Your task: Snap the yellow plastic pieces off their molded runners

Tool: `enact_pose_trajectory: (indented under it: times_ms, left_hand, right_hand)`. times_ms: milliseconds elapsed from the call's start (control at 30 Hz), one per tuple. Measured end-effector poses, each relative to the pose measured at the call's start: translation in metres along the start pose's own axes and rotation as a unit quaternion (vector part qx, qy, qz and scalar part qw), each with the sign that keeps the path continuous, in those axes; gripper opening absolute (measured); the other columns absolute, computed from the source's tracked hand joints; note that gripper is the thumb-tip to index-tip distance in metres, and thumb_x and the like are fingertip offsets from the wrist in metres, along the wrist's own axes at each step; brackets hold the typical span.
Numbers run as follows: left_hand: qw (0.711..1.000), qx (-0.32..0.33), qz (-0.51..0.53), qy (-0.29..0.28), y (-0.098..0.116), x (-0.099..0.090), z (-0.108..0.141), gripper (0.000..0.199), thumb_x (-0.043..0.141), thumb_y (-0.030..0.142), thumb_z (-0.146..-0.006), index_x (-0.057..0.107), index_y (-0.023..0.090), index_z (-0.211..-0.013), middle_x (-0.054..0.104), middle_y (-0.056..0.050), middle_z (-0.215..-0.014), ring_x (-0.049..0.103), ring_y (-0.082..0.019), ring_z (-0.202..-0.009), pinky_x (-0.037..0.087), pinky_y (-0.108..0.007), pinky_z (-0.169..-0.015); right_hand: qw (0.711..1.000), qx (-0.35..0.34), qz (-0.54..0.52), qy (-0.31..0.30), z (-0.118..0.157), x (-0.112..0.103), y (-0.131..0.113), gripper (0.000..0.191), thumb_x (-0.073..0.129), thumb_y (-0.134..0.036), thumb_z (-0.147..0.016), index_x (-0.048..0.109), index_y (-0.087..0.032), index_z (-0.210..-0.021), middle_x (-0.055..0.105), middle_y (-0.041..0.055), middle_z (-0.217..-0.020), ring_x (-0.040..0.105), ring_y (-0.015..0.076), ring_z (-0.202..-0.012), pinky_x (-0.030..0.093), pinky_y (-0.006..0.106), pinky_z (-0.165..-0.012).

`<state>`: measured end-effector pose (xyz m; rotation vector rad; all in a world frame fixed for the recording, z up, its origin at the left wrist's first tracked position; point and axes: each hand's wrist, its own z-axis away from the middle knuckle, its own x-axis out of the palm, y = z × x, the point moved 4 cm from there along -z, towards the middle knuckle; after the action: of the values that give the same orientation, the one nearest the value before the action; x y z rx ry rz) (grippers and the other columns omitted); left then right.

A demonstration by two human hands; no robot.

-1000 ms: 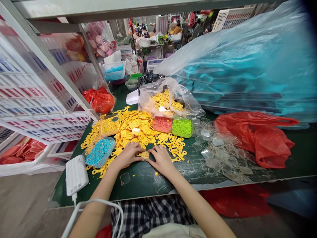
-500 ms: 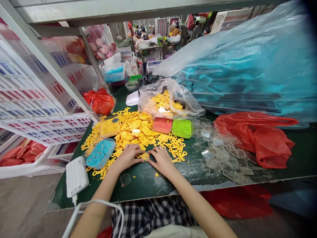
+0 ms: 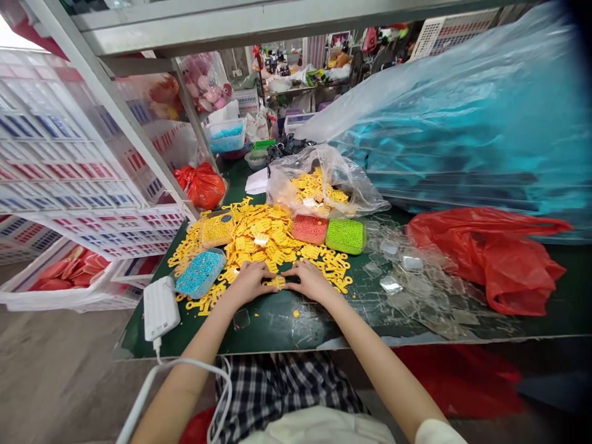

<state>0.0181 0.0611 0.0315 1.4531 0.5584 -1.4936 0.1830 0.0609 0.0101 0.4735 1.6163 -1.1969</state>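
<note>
Near the front of the table, a small flat yellow plastic piece (image 3: 279,282) lies between my two hands. My left hand (image 3: 252,283) has its thumb and fingers closed on the left end of the piece. From the other side, my right hand (image 3: 311,281) reaches the right end with bent fingers and thumb. Just beyond the hands spreads a heap of similar yellow plastic pieces (image 3: 261,231). Around it sit boxes of tiny beads: blue (image 3: 201,273), yellow (image 3: 217,230), red (image 3: 309,229) and green (image 3: 345,236). A small yellow bit (image 3: 296,314) lies nearer the table edge.
Clear plastic squares (image 3: 411,283) are scattered to the right, beside a red plastic bag (image 3: 490,253). A clear bag (image 3: 365,185) of yellow pieces lies behind. A white power bank (image 3: 161,308) with a cable stands at left. A large bag of blue material (image 3: 485,135) fills the back right.
The view has shifted, so the table appears further right and slightly higher. Both hands stay at the yellow plastic piece, with the right fingers a little differently bent.
</note>
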Motion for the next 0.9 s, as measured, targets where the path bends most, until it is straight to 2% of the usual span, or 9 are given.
enact_pose_trajectory:
  times_ms: [133, 233, 467, 767, 900]
  left_hand:
    - [0.999, -0.027, -0.026, -0.005, 0.003, 0.0, -0.006, 0.036, 0.063, 0.051, -0.085, 0.074, 0.024, -0.106, 0.067, -0.007, -0.1, 0.056, -0.026, -0.1, 0.03, -0.037, -0.085]
    - [0.998, -0.045, -0.038, -0.02, 0.005, -0.001, -0.013, 0.032, 0.072, 0.048, -0.077, 0.076, 0.023, -0.097, 0.07, -0.006, -0.095, 0.058, -0.028, -0.098, 0.03, -0.036, -0.083]
    - [0.997, -0.053, -0.041, -0.033, 0.009, -0.001, -0.021, 0.026, 0.082, 0.038, -0.065, 0.075, 0.02, -0.082, 0.072, -0.004, -0.09, 0.062, -0.026, -0.091, 0.03, -0.033, -0.082]
    - [0.997, -0.064, -0.004, -0.034, 0.0, 0.003, -0.021, 0.032, 0.083, 0.041, -0.063, 0.076, 0.022, -0.089, 0.074, -0.002, -0.089, 0.065, -0.023, -0.085, 0.036, -0.029, -0.072]
    - [0.998, -0.062, 0.014, -0.021, -0.006, 0.009, -0.018, 0.034, 0.081, 0.043, -0.066, 0.076, 0.022, -0.093, 0.073, -0.002, -0.091, 0.064, -0.022, -0.084, 0.036, -0.028, -0.069]
  right_hand:
    - [1.0, 0.0, 0.024, 0.001, -0.002, -0.004, -0.003, 0.034, 0.074, -0.035, -0.082, 0.072, -0.027, -0.115, 0.067, 0.0063, -0.1, 0.056, 0.0231, -0.099, 0.042, 0.031, -0.086]
    - [1.0, 0.004, 0.029, -0.004, -0.002, -0.006, -0.005, 0.032, 0.074, -0.034, -0.082, 0.072, -0.028, -0.113, 0.069, 0.0057, -0.099, 0.057, 0.0235, -0.1, 0.043, 0.03, -0.084]
    - [0.999, 0.028, 0.036, -0.021, -0.005, -0.005, -0.006, 0.033, 0.075, -0.035, -0.08, 0.072, -0.029, -0.113, 0.072, 0.0038, -0.096, 0.06, 0.0222, -0.098, 0.043, 0.028, -0.079]
    - [0.997, 0.067, 0.035, -0.036, -0.004, 0.0, -0.006, 0.033, 0.073, -0.034, -0.082, 0.071, -0.029, -0.114, 0.071, 0.0047, -0.091, 0.061, 0.0229, -0.099, 0.043, 0.029, -0.079]
    - [0.995, 0.079, 0.02, -0.05, -0.006, 0.003, -0.002, 0.034, 0.073, -0.037, -0.081, 0.071, -0.029, -0.114, 0.072, 0.0017, -0.088, 0.065, 0.0196, -0.088, 0.043, 0.026, -0.075]
